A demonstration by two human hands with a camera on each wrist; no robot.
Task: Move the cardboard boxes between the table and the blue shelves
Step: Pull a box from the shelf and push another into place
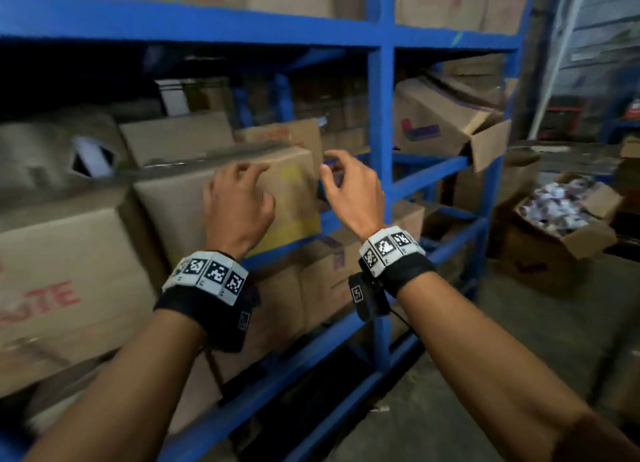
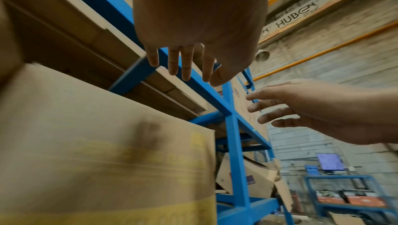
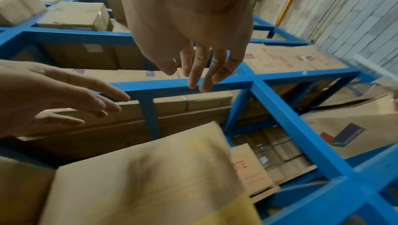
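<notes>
A cardboard box with yellow print (image 1: pixel 294 198) stands on the middle level of the blue shelves (image 1: pixel 380 115), pushed in among other boxes. My left hand (image 1: pixel 242 184) hovers in front of its face with the fingers loosely spread and nothing in them. My right hand (image 1: pixel 343 181) is beside the box's right edge, fingers spread and empty. In the left wrist view the left hand (image 2: pixel 185 65) hangs above the box (image 2: pixel 107 160), apart from it. The right wrist view shows the right hand (image 3: pixel 200 72) relaxed over the same box (image 3: pixel 150 177).
A big box with red lettering (image 1: pixel 62 281) sits left of the yellow-print box. A torn open box (image 1: pixel 446 122) leans in the right bay. More boxes (image 1: pixel 322 281) fill the lower level. An open box of wrapped items (image 1: pixel 561 226) stands on the concrete floor (image 1: pixel 485 375).
</notes>
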